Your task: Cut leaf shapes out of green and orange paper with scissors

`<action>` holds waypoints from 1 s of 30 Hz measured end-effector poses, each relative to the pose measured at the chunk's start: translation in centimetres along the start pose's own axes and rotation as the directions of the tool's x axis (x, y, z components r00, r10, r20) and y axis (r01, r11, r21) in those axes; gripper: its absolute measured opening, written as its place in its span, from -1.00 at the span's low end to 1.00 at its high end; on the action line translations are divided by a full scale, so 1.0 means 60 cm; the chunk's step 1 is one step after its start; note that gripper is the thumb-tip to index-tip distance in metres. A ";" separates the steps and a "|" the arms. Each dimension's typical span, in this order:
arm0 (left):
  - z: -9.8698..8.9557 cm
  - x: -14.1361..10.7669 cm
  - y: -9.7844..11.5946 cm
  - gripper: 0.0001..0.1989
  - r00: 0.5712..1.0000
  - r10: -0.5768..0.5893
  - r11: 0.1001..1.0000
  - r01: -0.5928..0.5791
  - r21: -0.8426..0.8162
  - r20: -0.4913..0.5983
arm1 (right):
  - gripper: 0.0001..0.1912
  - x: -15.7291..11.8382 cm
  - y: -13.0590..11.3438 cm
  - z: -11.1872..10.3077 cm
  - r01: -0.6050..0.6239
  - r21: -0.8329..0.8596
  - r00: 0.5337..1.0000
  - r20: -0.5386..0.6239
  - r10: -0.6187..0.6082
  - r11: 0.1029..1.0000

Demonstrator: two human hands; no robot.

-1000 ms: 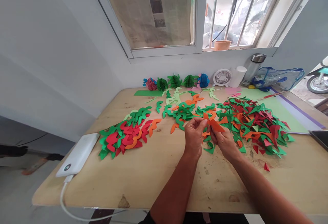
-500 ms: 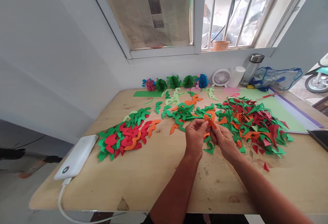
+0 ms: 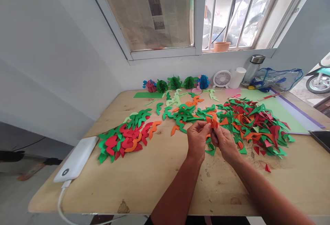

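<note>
Between both hands is an orange paper cut-out (image 3: 211, 119), pinched at its near edge. My left hand (image 3: 198, 137) is closed on its left side, thumb on top. My right hand (image 3: 223, 142) grips the right side with thumb and fingers pressed together. Just beyond them lie green wavy paper cut-outs (image 3: 184, 112) mixed with orange ones. A large heap of green, red and orange paper scraps (image 3: 254, 125) spreads right of my right hand. Left of my hands is a pile of red, green and orange wavy cut-outs (image 3: 129, 137).
A white power bank (image 3: 76, 158) with a cable lies at the table's left edge. Along the wall stand several folded-paper turtles (image 3: 175, 82), a small fan (image 3: 222, 79), a glass bottle (image 3: 254, 70) and a clear pouch (image 3: 279, 77). A phone (image 3: 321, 138) sits at the right edge.
Both hands stay in nearly the same place, still pinching the orange paper. The paper's angle between the fingers has shifted slightly.
</note>
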State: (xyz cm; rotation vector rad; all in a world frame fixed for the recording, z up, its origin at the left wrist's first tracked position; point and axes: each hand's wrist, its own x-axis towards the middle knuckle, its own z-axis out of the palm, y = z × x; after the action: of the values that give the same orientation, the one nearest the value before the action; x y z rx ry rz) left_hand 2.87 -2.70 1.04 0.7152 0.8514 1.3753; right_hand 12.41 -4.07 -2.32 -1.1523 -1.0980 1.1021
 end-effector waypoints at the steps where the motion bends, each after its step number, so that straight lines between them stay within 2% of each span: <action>1: 0.000 0.000 0.000 -0.80 1.000 0.001 1.000 -0.001 0.002 0.006 | -0.40 0.000 0.001 0.000 -0.006 0.015 1.000 0.002 0.006 1.000; 14: 0.002 -0.003 -0.005 -0.79 1.000 -0.012 1.000 0.012 0.016 -0.019 | -0.43 -0.002 0.000 0.004 0.013 0.011 0.999 -0.029 -0.013 1.000; 23: 0.003 -0.005 -0.004 -0.77 1.000 0.000 0.999 0.000 0.041 -0.006 | -0.38 -0.005 -0.004 0.007 0.075 -0.065 0.994 -0.071 -0.080 0.995; 30: -0.001 -0.004 -0.010 -0.82 0.999 0.052 0.997 -0.051 0.054 -0.011 | -0.38 -0.008 -0.004 0.006 0.124 -0.110 0.987 -0.089 -0.134 0.986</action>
State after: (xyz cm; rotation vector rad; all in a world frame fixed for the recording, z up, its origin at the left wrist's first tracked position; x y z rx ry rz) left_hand 3.14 -2.97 0.54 0.7752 0.8875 1.4088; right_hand 12.00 -4.53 -2.11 -1.1867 -1.1492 0.8888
